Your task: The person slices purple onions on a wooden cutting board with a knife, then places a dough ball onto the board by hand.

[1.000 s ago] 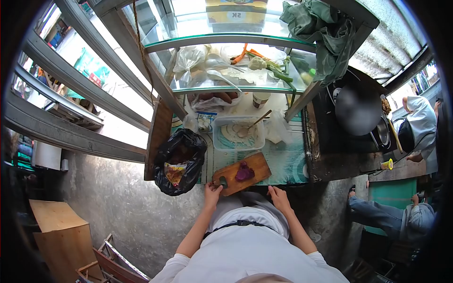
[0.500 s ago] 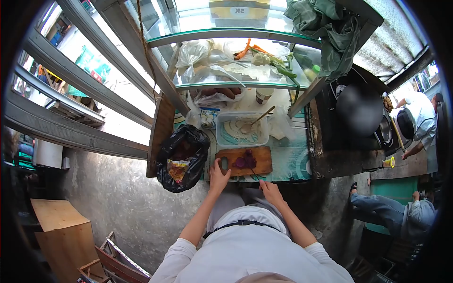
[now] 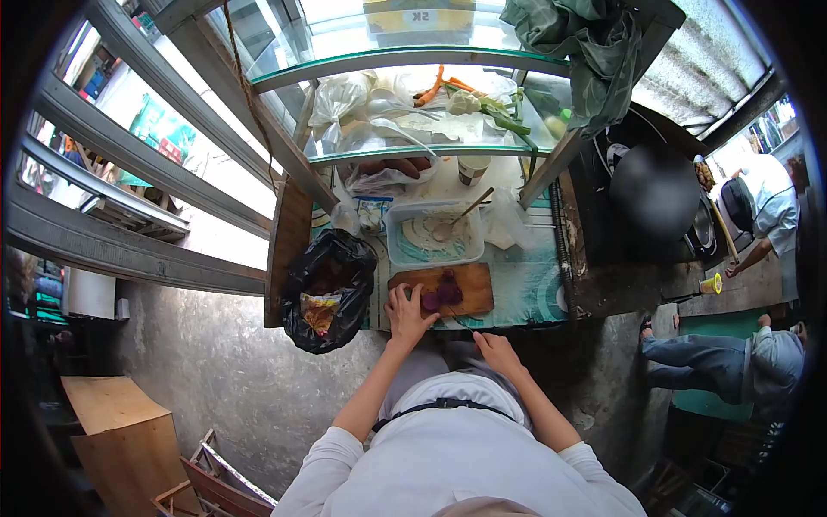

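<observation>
On the wooden cutting board lie cut pieces of purple sweet potato, with a round slice nearest my fingers. My left hand rests over the board's left part, its fingers curled on the uncut piece, which they mostly hide. A thin dark knife is gripped in my right hand, just off the board's front edge; its blade points at the slices. Behind the board stands a plastic tub of pale batter with a spoon in it.
A black plastic bag of scraps hangs left of the board. Reddish tubers and a paper cup sit behind the tub. Glass shelves hold carrots. At right are a wok and two other people.
My left hand has moved onto the board, and its fingers now cover the dark oval piece that showed beside them. The knife has shifted slightly left. The view has tilted a little.
</observation>
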{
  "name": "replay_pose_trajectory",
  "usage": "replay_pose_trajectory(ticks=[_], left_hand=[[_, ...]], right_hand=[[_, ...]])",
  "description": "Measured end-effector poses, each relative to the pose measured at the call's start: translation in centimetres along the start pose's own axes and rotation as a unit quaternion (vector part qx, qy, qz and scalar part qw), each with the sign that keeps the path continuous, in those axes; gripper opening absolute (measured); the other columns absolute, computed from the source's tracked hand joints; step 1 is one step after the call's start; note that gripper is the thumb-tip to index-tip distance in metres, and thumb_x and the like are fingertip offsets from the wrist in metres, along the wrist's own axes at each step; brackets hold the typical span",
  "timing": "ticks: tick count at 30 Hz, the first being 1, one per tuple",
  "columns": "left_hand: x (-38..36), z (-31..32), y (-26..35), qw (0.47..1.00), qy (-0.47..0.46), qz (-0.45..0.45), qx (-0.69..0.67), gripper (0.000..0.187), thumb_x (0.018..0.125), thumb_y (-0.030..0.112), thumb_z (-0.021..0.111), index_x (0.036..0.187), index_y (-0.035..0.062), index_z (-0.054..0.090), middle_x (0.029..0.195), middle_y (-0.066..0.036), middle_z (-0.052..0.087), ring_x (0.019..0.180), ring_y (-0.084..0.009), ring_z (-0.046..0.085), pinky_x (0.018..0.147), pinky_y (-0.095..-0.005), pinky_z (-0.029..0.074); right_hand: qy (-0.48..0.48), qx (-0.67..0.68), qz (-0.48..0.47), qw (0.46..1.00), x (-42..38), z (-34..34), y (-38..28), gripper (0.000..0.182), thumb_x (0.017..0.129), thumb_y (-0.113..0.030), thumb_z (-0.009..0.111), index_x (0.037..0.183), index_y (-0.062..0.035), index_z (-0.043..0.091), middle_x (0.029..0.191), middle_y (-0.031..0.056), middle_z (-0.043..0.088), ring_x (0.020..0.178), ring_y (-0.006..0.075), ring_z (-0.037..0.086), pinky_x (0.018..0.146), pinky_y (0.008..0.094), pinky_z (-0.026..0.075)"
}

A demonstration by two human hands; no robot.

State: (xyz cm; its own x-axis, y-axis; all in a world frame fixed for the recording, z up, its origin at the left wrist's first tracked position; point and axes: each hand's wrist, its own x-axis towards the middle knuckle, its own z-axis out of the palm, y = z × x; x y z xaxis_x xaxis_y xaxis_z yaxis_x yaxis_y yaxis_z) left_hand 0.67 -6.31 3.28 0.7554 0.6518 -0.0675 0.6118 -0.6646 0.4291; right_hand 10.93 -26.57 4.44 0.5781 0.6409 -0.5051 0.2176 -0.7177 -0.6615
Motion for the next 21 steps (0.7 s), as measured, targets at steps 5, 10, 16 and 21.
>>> replay_pose_trajectory(ticks=[5,10,16,21], left_hand=[[-0.2,-0.8,-0.3,1.000,0.000,-0.006,-0.002,0.066,0.060,0.033,0.080,0.117,0.0144,0.051,0.119,-0.012,0.038,0.117,-0.0316,0.033,0.089,-0.0501,0.035],[-0.5,-1.0,-0.7,1.000,0.010,0.005,-0.017,0.055,0.062,0.030,0.079,0.109,0.0134,0.056,0.117,-0.012,0.039,0.117,-0.0320,0.034,0.090,-0.0491,0.034],[-0.5,-0.9,-0.5,0.999,0.032,0.024,-0.017,0.043,0.063,0.027,0.078,0.100,0.0122,0.061,0.116,-0.012,0.042,0.116,-0.0318,0.036,0.091,-0.0476,0.034],[-0.4,-0.3,-0.6,0.997,0.070,0.027,-0.025,0.029,0.068,0.023,0.074,0.093,0.0120,0.064,0.113,-0.011,0.045,0.114,-0.0310,0.038,0.090,-0.0463,0.034]], right_hand=[[0.013,-0.005,0.019,1.000,-0.5,-0.2,-0.6,0.051,0.093,-0.042,0.040,0.077,0.0016,0.062,0.075,0.0222,0.062,0.075,0.0383,0.060,0.069,0.0427,0.045],[0.032,0.007,0.028,0.999,-0.1,0.0,-0.1,0.052,0.093,-0.042,0.040,0.077,0.0019,0.062,0.074,0.0225,0.062,0.075,0.0392,0.060,0.070,0.0428,0.045],[-0.024,0.012,0.009,1.000,0.4,-0.1,-0.5,0.052,0.093,-0.043,0.037,0.081,0.0000,0.063,0.080,0.0223,0.063,0.082,0.0403,0.060,0.072,0.0472,0.045],[-0.031,-0.001,-0.003,1.000,1.1,0.8,-1.4,0.049,0.094,-0.042,0.036,0.087,-0.0007,0.062,0.082,0.0240,0.063,0.084,0.0422,0.059,0.073,0.0494,0.045]])
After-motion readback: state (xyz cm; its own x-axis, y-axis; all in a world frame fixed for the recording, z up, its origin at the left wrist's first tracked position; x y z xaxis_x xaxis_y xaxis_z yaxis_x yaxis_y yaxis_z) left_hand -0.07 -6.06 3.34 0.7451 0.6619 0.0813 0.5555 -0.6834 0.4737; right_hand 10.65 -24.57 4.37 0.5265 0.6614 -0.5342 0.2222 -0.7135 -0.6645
